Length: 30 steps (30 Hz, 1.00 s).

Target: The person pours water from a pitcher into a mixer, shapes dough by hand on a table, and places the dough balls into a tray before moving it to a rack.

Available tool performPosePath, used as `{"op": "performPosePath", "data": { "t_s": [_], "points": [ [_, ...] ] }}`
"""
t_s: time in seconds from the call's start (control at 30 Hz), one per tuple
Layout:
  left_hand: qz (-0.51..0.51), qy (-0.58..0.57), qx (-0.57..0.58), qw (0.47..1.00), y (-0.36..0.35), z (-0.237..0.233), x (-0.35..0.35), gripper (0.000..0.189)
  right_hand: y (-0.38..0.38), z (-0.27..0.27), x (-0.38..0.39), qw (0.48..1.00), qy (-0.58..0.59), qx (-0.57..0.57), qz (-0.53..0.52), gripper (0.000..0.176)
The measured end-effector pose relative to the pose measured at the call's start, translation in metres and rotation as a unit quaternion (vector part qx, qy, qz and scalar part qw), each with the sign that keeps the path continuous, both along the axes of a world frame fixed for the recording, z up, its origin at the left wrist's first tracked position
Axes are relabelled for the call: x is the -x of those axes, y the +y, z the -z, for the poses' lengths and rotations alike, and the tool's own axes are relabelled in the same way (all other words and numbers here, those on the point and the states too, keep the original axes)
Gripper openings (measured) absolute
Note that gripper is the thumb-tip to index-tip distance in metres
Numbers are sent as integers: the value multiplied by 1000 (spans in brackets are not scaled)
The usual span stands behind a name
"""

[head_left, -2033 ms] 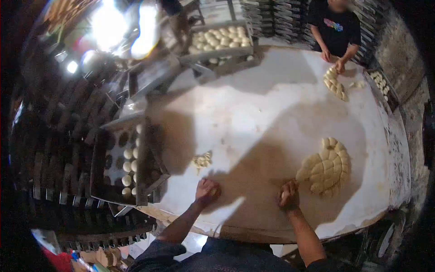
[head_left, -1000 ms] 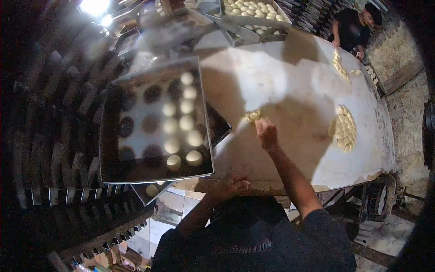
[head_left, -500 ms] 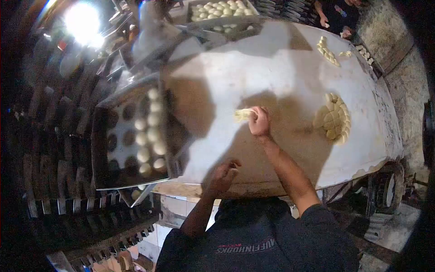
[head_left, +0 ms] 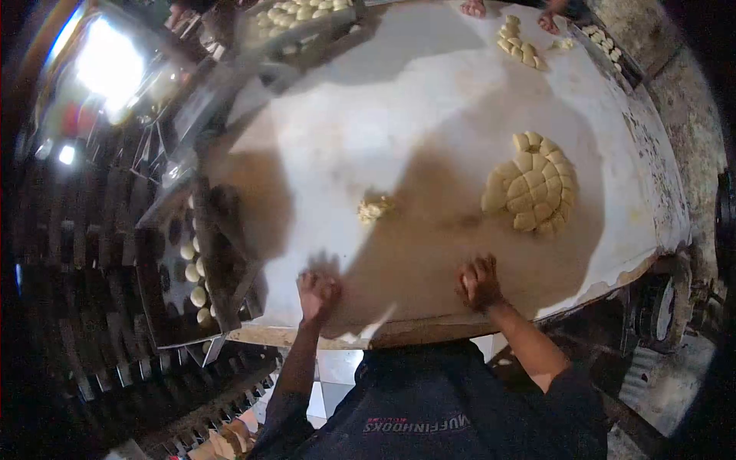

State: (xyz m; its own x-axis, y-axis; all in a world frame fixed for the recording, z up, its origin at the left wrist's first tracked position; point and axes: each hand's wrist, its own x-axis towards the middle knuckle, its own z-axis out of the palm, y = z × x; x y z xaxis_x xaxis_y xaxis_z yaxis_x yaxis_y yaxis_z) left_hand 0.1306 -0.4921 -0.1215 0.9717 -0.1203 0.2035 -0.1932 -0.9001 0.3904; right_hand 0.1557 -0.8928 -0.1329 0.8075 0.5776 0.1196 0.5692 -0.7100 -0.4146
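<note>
The broad worktable [head_left: 345, 115] fills most of the view, its pale top crossed by shadow. At its left end sits a metal baking tray [head_left: 173, 253] with a partial row of dough balls [head_left: 192, 272] along its right side. The scored dough slab [head_left: 537, 184] lies flat on the table, beyond the right hand [head_left: 479, 284] and apart from it. Judging by the posture, the step in hand is rounding dough pieces under both palms; the next move would call for light, even pressure from each.

Both forearms reach forward from the near edge, wrists low, hands well apart. The right has its fingers curled over the surface; the left hand [head_left: 318, 297] is cupped likewise, palm down. Whether either grasps dough I cannot tell, since the palms are hidden. Past them, nearer the left, is a small heap of dough bits [head_left: 374, 208], touched by neither.
</note>
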Motion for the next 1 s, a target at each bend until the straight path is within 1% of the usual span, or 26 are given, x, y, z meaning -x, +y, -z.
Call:
{"op": "performPosePath", "data": {
  "t_s": [0.03, 0.07, 0.1, 0.13, 0.2, 0.23, 0.27, 0.33, 0.37, 0.4, 0.43, 0.47, 0.5, 0.53, 0.57, 0.6, 0.63, 0.67, 0.7, 0.77, 0.8, 0.83, 0.87, 0.93, 0.97, 1.0],
  "points": [
    [12, -74, -15, 997, -4, 12, -26, 13, 13, -10, -30, 997, -26, -24, 65, 20],
    [-7, -95, -7, 995, -25, -2, -45, 15, 27, -15, -44, 990, -51, -45, 127, 20],
    [-40, -106, 28, 993, -50, -14, -60, 20, 46, -11, -42, 990, -43, -42, 129, 20],
    [-39, -102, 28, 994, -65, -1, -56, 20, 69, -3, -42, 987, -17, -79, 143, 18],
    [-182, -11, 197, 963, -85, 18, -47, 25, 79, 13, -32, 982, 5, -115, 151, 17],
    [-115, -67, 115, 984, -87, 12, -28, 25, 78, 17, -12, 988, -29, -115, 98, 17],
    [-125, -77, 115, 982, -78, 16, -9, 25, 75, 20, 3, 990, -65, -117, 41, 17],
    [5, -79, 86, 993, -44, 29, 17, 19, 31, 28, 7, 993, -37, -106, -24, 19],
    [-10, -82, 81, 993, -31, 25, 12, 19, 13, 26, -5, 997, -28, -76, -8, 22],
    [-35, -32, 11, 999, -16, 19, -1, 19, 2, 19, -21, 999, -19, -47, 5, 25],
    [-63, 22, -58, 996, -1, 11, -13, 20, 2, 18, -42, 996, 9, -45, 77, 29],
    [-73, -35, 15, 997, -2, 3, -32, 19, 12, 18, -60, 988, 37, -44, 146, 33],
    [-102, 45, 118, 987, -8, 14, -47, 16, 29, 17, -70, 990, 36, -50, 124, 33],
    [-120, -47, 104, 986, -12, 47, -66, 10, 47, 17, -76, 977, -4, -84, 197, 36],
    [-83, -107, 79, 988, -24, 56, -76, 8, 65, 18, -81, 955, -44, -117, 270, 39],
    [-155, 208, -37, 965, -57, -4, -83, 14, 76, 23, -79, 959, -45, -119, 251, 39],
    [-41, -75, 111, 990, -50, 59, -67, 15, 82, 30, -67, 957, -49, -128, 257, 42],
    [15, -182, 171, 968, -57, 108, -49, 17, 82, 35, -54, 953, -53, -135, 266, 44],
    [36, 56, 161, 985, -51, -4, -26, 23, 82, 30, -38, 966, -85, -118, 213, 45],
    [68, -30, 128, 989, -45, 15, 18, 32, 71, 10, -12, 983, -108, -80, 125, 46],
    [56, 54, 140, 987, -32, 5, 38, 35, 54, 7, -7, 989, -97, -60, 91, 46],
    [45, 137, 153, 978, -14, -21, 52, 39, 42, 4, -6, 987, -8, -56, 153, 44],
    [44, 130, 156, 978, 7, -61, 55, 39, 30, -1, -15, 973, 79, -51, 213, 41],
    [80, 297, 388, 869, 59, -150, 50, 43, 16, -25, -37, 914, 263, 22, 308, 36],
    [105, 162, 346, 918, 90, -173, 40, 45, 21, -25, -49, 916, 260, 26, 304, 36],
    [124, 24, 294, 947, 126, -191, 25, 48, 30, -22, -63, 893, 312, -34, 323, 33]
  ]
}}
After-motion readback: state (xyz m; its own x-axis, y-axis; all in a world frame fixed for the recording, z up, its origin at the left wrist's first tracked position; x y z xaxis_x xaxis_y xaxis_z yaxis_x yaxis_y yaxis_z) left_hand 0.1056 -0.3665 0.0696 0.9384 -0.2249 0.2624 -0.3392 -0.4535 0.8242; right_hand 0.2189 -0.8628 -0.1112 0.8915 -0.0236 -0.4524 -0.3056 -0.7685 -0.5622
